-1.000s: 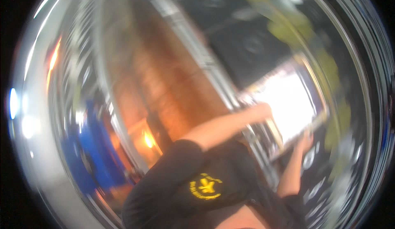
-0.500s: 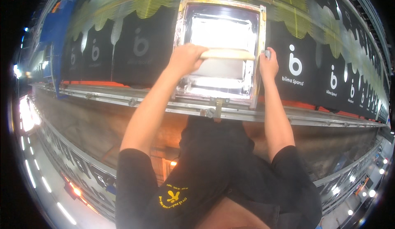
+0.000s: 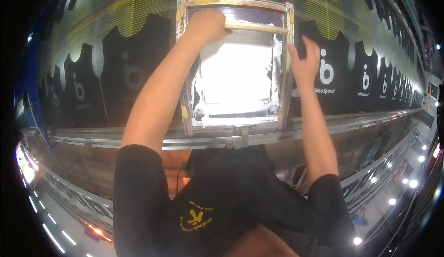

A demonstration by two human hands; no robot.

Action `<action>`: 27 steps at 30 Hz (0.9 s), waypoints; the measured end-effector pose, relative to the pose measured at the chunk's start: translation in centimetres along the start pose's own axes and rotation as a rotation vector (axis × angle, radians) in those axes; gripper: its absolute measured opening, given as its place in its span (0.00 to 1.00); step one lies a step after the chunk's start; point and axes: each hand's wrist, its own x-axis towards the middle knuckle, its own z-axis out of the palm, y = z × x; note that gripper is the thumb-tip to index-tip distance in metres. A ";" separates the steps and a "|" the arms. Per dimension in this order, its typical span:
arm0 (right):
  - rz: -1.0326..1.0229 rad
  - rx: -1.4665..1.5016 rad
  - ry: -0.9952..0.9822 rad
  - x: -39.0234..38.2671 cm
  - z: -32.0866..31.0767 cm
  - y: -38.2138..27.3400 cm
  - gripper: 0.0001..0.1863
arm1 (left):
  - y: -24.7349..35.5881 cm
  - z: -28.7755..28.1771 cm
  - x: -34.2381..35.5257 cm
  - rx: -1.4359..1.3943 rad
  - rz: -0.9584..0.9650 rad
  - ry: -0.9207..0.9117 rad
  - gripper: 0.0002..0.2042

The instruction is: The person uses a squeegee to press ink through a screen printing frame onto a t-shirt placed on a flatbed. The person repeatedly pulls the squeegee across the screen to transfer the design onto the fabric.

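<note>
My left hand (image 3: 208, 25) is closed around the left part of a pale squeegee (image 3: 256, 27), which lies across the far end of a screen-printing frame (image 3: 290, 21). Thick white ink (image 3: 237, 72) coats the mesh nearer to me, heaped unevenly along its edges. My right hand (image 3: 306, 65) is beside the frame's right side, thumb and fingers apart, holding nothing. Whether its thumb touches the frame I cannot tell. Under and beside the frame lie black fabric pieces; the left piece (image 3: 141, 67) carries a faint dark print, the right piece (image 3: 340, 56) a bright white one.
A metal rail (image 3: 125, 143) runs along the near edge of the long printing table, with a small bracket (image 3: 244, 137) at the frame's near side. More black pieces (image 3: 76, 72) continue in rows both ways. Blue sheeting (image 3: 30, 95) hangs at the far left.
My left hand has moved the squeegee away from me to the frame's far end. My right hand has opened off the frame's side. The frame now appears farther left in view.
</note>
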 end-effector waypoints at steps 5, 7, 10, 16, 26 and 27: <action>-0.215 -0.123 -0.652 9.7 3.1 -5.1 0.22 | 0.0 -0.4 0.5 0.017 0.004 0.049 0.21; -0.222 -0.250 -0.695 8.9 4.4 -4.8 0.21 | 0.6 -0.4 0.2 0.000 -0.010 0.070 0.21; -0.247 -0.247 -0.566 4.8 4.3 -4.6 0.20 | 1.6 1.9 -2.8 0.027 -0.042 0.060 0.20; -0.430 -0.080 -0.448 -8.4 -1.0 -4.0 0.12 | 7.1 7.7 -15.7 -0.066 -0.141 0.072 0.13; -0.383 0.114 -0.567 -14.2 -6.5 -5.6 0.11 | 9.2 8.7 -23.4 -0.146 -0.023 -0.023 0.12; -0.389 0.083 -0.553 -12.6 -6.7 -5.9 0.12 | 9.0 6.7 -21.8 -0.161 -0.040 -0.150 0.12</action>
